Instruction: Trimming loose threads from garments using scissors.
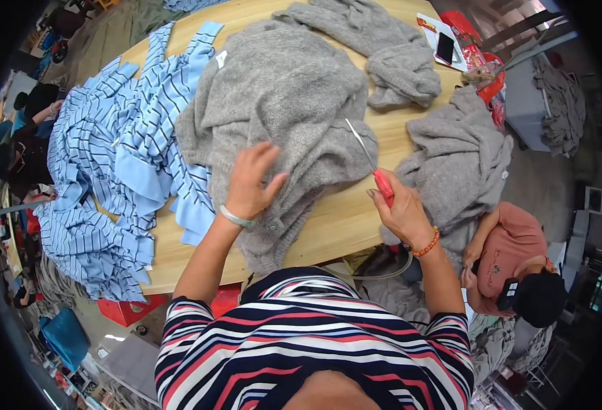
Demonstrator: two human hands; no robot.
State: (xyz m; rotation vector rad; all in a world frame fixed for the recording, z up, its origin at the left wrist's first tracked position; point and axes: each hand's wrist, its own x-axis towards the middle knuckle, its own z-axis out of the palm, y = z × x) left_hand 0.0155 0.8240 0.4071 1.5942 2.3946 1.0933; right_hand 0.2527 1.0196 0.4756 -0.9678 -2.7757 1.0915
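Observation:
A grey knitted sweater (273,89) lies spread in loose folds over the middle of the wooden table, with a small white label near its upper left. My left hand (249,184) is over its near part, fingers apart and a little blurred, holding nothing; whether it touches the knit I cannot tell. In my right hand (407,212) is a pair of red-handled scissors (383,186), gripped by the handles, slim metal blades pointing up and left over the sweater's right edge. The fingers hide part of the handles.
Blue striped knit garments (109,150) are heaped on the left of the table (342,239). More grey knits (458,150) lie at the right and far side. A phone (445,48) rests on papers at the far right. A co-worker (512,260) is close by on the right.

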